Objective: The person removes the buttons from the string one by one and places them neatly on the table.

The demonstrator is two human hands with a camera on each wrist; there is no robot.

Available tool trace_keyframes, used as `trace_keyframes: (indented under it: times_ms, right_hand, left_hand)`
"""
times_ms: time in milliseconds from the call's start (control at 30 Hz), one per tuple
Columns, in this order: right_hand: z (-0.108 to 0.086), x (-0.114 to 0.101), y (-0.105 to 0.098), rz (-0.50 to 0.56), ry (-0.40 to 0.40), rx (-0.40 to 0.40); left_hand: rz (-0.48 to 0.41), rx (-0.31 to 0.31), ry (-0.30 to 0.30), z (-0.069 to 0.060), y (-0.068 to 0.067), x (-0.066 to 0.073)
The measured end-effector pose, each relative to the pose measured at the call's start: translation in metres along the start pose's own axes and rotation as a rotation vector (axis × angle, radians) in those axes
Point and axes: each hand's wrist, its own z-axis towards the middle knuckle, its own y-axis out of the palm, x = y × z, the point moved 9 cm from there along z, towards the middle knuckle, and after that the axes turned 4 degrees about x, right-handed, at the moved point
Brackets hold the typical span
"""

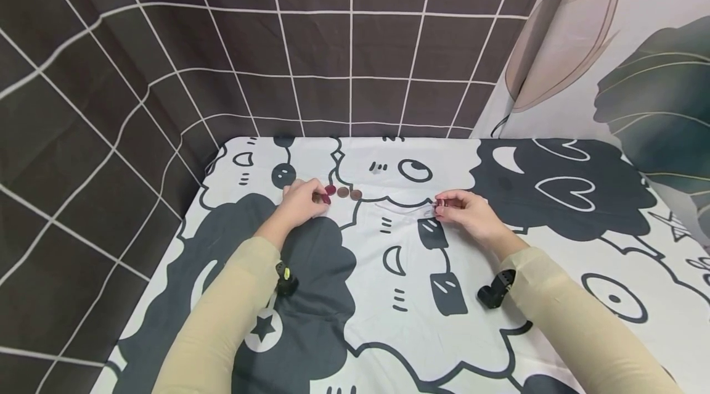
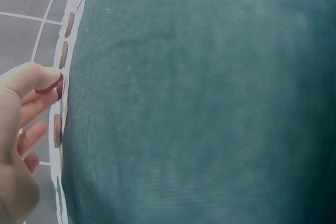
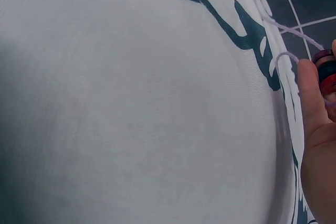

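My left hand (image 1: 299, 201) pinches a dark red flat round disc (image 1: 326, 199) between thumb and fingers, just above the sheet. Beside its fingertips lie a dark red disc (image 1: 330, 189) and two brown discs (image 1: 343, 192) in a row. The left wrist view shows another brown disc (image 2: 58, 130) on the sheet, hidden behind the hand in the head view. Farther right, my right hand (image 1: 465, 214) grips a small stack of red and dark discs (image 3: 326, 72). A pale thin cord (image 3: 294, 31) runs from that stack toward the left; whether it passes through the discs is unclear.
A white and dark grey patterned sheet (image 1: 399, 332) covers the surface under both hands. A dark gridded curtain (image 1: 310, 42) hangs along the back and left, and a leaf-print curtain (image 1: 654, 5) at the right.
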Motion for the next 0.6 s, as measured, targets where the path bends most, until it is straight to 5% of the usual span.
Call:
trace_keyframes:
  times_ms: [600]
  right_hand:
    - [0.0011,0.0009,0.0002,-0.008,0.000,-0.007]
  left_hand:
    - [0.131,-0.067,-0.018,-0.0013,0.0042,0.0034]
